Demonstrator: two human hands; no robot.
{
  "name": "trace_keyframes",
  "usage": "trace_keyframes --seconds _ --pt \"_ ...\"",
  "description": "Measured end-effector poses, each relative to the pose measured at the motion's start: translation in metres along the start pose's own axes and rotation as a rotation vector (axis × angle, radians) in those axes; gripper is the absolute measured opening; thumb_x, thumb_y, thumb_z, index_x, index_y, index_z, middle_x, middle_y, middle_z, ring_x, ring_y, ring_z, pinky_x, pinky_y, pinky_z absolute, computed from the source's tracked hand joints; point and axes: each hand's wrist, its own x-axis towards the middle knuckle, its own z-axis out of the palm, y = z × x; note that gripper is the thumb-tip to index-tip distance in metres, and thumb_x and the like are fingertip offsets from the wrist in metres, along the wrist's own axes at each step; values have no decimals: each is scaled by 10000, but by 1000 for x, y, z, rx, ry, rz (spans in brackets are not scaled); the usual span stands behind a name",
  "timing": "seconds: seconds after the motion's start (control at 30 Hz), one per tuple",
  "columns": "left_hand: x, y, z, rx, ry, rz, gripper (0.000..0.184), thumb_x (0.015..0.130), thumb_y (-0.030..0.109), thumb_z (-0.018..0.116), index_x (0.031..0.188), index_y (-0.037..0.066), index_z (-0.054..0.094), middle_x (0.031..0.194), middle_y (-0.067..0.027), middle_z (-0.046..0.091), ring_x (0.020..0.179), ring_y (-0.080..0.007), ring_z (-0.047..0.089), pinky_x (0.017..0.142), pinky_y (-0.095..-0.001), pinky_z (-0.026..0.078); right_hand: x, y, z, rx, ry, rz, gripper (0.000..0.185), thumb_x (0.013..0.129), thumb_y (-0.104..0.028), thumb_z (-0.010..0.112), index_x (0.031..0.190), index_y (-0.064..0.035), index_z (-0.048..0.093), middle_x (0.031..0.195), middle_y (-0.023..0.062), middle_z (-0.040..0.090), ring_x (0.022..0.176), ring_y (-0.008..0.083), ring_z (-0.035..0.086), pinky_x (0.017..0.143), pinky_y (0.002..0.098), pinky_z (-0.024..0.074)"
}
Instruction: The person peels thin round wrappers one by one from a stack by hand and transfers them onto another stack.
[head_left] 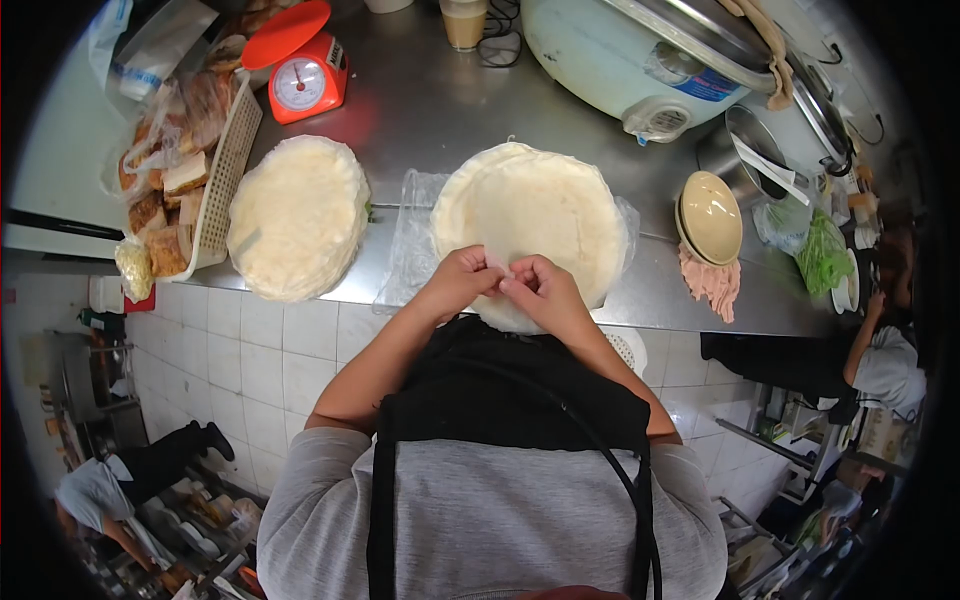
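A stack of thin round wrapper sheets lies in front of me on a clear plastic bag. Over its near part, my left hand and my right hand meet with fingertips pinched together. Between them shows a thin, pale edge of a wrapper sheet, which both hands grip. Part of that sheet is hidden by my fingers. To the left sits a second stack of round wrapper sheets, untouched by either hand.
On the steel table stand an orange scale, a basket with bread, a cup and a large tub. Bowls rest on a pink cloth at right. Other people work at both sides.
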Motion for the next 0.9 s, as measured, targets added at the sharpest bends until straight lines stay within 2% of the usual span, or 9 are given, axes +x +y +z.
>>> trace_keyframes --seconds 0.13,0.33,0.4,0.43,0.53,0.63,0.8,0.9 --pt "-1 2 6 85 -46 60 93 794 59 519 872 34 562 757 -15 571 667 -77 531 615 -208 441 7 6 -2 -48 37 -6 166 784 -163 569 852 -12 558 632 102 564 562 188 548 540 277 432" --pt "-1 11 7 54 48 -8 109 801 110 544 850 13 552 765 -33 575 659 -78 526 606 -213 447 10 2 -2 -225 157 -27 149 816 -160 502 792 -16 533 657 178 554 608 343 546 552 373 427" --pt "2 12 13 90 162 -10 118 804 128 544 849 19 548 757 -26 572 649 -72 518 593 -213 445 10 0 1 -349 111 -192 144 835 -144 490 794 -8 511 624 129 544 568 215 548 527 309 429" --pt "3 14 14 72 148 30 122 804 134 546 848 21 545 752 -21 569 642 -69 513 582 -212 442 10 0 2 -410 88 -274 143 845 -137 484 795 -4 500 608 105 539 547 151 548 515 277 429" --pt "7 15 15 78 118 116 127 803 147 554 838 25 540 735 -9 561 619 -63 497 547 -211 428 11 2 -3 -329 169 -155 128 824 -145 490 813 -21 520 680 183 558 643 342 552 576 382 430" --pt "16 -5 1 194 144 133 116 795 142 559 803 27 540 704 -6 555 589 -64 475 514 -219 401 14 -2 -18 -216 212 34 126 819 -144 496 807 -22 522 713 181 566 662 330 558 590 377 434" --pt "12 5 8 449 255 236 143 774 116 544 687 11 502 609 -40 527 544 -81 446 486 -254 369 11 -3 -22 -335 233 -66 145 806 -166 516 823 -22 530 739 169 576 671 304 568 599 355 442" --pt "17 1 8 536 250 266 138 767 113 530 694 -1 501 590 -71 507 544 -95 454 498 -265 379 8 -24 -12 -342 193 -105 184 794 -183 532 867 -15 539 808 164 579 709 286 571 621 340 450"
